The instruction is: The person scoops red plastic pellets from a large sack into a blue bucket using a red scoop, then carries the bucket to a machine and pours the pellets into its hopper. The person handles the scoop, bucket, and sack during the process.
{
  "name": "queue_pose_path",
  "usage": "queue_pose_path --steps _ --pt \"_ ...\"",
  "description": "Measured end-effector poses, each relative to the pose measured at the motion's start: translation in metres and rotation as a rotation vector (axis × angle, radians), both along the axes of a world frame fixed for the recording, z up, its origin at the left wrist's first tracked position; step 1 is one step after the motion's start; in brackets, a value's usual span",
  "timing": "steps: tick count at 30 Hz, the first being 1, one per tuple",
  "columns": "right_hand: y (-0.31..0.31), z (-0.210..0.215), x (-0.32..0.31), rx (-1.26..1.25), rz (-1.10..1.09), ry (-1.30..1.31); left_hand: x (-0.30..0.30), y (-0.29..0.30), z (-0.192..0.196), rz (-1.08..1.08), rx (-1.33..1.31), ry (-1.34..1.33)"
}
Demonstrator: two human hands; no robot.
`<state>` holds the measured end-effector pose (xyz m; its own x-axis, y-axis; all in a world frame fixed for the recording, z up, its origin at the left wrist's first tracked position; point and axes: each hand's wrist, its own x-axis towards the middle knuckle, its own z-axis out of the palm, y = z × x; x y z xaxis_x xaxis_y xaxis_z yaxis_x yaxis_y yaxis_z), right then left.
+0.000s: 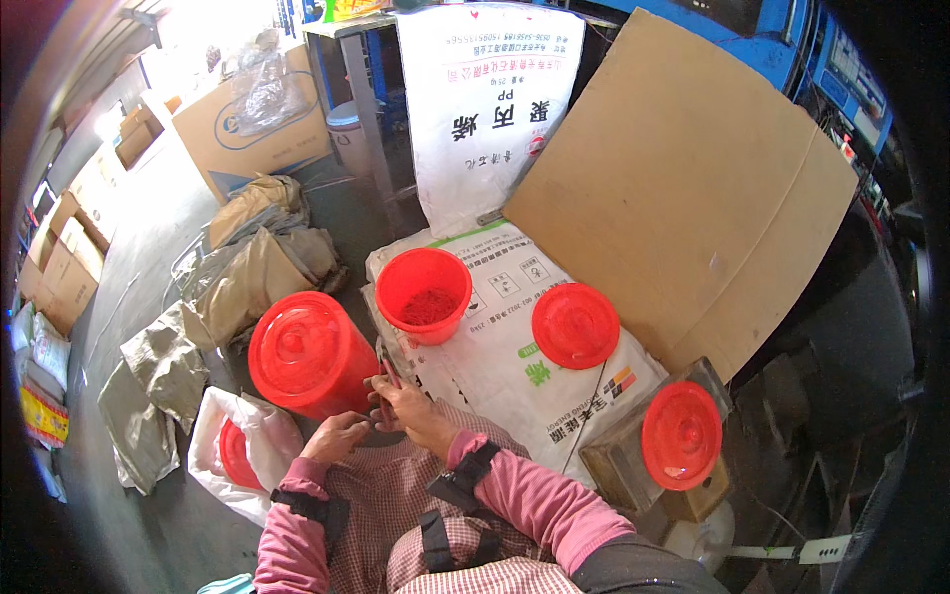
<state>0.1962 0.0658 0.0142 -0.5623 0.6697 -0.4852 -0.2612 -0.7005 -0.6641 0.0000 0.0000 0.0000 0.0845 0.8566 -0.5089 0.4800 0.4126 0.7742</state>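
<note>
My right hand (416, 414) is closed around a slim hand tool (387, 364) with a reddish grip, which points up beside the lidded red bucket; its exact kind is unclear. Close beside it, my left hand (336, 436) has its fingers pinched together at the bucket's lower edge, and what they hold is too small to make out. That red bucket (315, 348) leans with its lid toward the far left. Behind my hands an open red bucket (424, 297) has a layer of small red pieces at its bottom. To its right lies a round red lid (575, 327).
White printed sacks (495, 386) lie under the open bucket and loose lid. A cardboard sheet (683, 188) leans at the right. Another red lid (681, 436) rests on a metal block. At the left are a white bag (206, 450) holding something red and crumpled tan sacks (262, 272).
</note>
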Motion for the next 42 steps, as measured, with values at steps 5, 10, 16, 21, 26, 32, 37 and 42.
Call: queue_pose_path --steps 5,10,16,21,26,32,37,42 --pt "0.012 -0.015 0.058 0.448 -0.181 -0.131 -0.005 -0.01 0.0 0.035 -0.005 -0.043" --pt "0.096 -0.088 0.217 0.703 -0.378 -1.052 -0.018 -0.01 0.006 0.118 -0.018 -0.161" --pt "0.1 -0.126 0.339 0.433 0.01 -1.831 -0.029 -0.01 0.022 0.182 -0.118 -0.186" --pt "0.095 -0.138 0.357 0.447 0.239 -2.026 -0.028 -0.01 0.014 0.162 -0.071 -0.166" --pt "0.113 -0.15 0.353 0.575 0.402 -2.13 -0.033 -0.011 0.012 0.163 -0.1 -0.152" --pt "0.125 -0.158 0.35 0.417 0.33 -2.155 -0.035 -0.013 0.016 0.144 -0.102 -0.057" --pt "0.132 -0.158 0.356 0.405 0.389 -2.16 -0.035 -0.013 0.015 0.155 -0.119 -0.088" --pt "0.15 -0.163 0.352 0.409 0.391 -2.2 -0.034 -0.01 0.017 0.153 -0.139 -0.087"
